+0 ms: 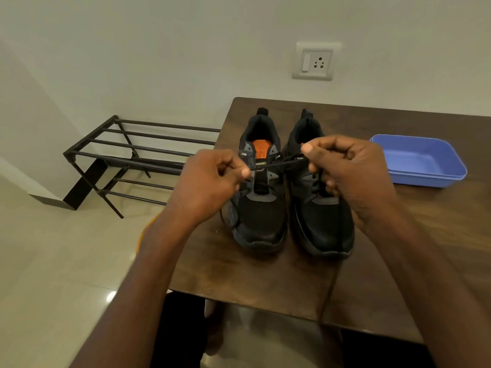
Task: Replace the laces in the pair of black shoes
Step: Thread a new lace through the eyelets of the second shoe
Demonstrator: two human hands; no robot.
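Observation:
Two black shoes stand side by side on the brown table (255,277), toes toward me. The left shoe (259,208) shows an orange insole; the right shoe (322,221) is partly hidden by my right hand. A black lace (276,165) is stretched between my hands above the shoes. My left hand (210,187) pinches one end of it with thumb and fingers. My right hand (350,168) pinches the other part over the right shoe. A further stretch of lace hangs down toward the table's front edge.
A blue plastic tray (422,162) sits on the table to the right of the shoes. A black metal shoe rack (132,155) stands on the tiled floor to the left, by the wall. A wall socket (314,61) is above the table.

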